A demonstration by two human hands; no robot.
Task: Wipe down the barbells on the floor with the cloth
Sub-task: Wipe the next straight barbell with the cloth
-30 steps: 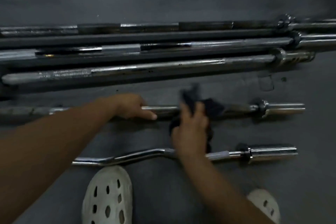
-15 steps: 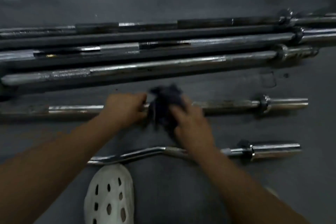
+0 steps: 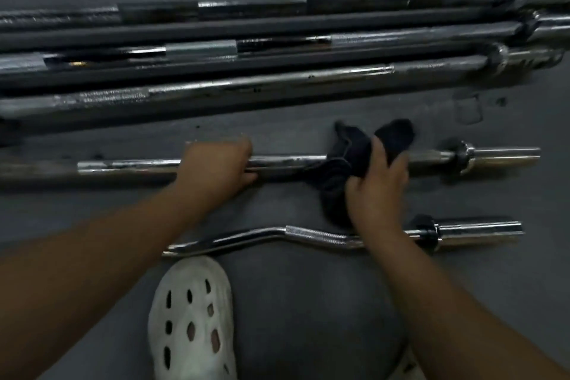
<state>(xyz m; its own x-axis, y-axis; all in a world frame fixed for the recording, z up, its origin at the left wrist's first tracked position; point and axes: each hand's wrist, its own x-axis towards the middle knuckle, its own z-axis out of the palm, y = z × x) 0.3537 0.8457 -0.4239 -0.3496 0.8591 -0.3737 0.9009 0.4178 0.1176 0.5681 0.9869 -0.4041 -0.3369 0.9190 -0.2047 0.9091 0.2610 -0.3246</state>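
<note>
L hand curls round the straight barbell, prob. heavy, stiff & slick, while R hand bunches the soft cloth on its shaft.

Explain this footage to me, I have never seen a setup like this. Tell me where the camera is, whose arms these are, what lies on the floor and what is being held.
There is no machine here. A person wears one camera on the head, and it looks down at their own two arms. The left hand grips a straight barbell lying on the grey floor. The right hand holds a dark cloth bunched over that same bar, nearer its right collar. Closer to the person lies a bent curl bar. Farther away, several long barbells lie side by side. The white perforated shoe at the bottom is on the person's foot.
</note>
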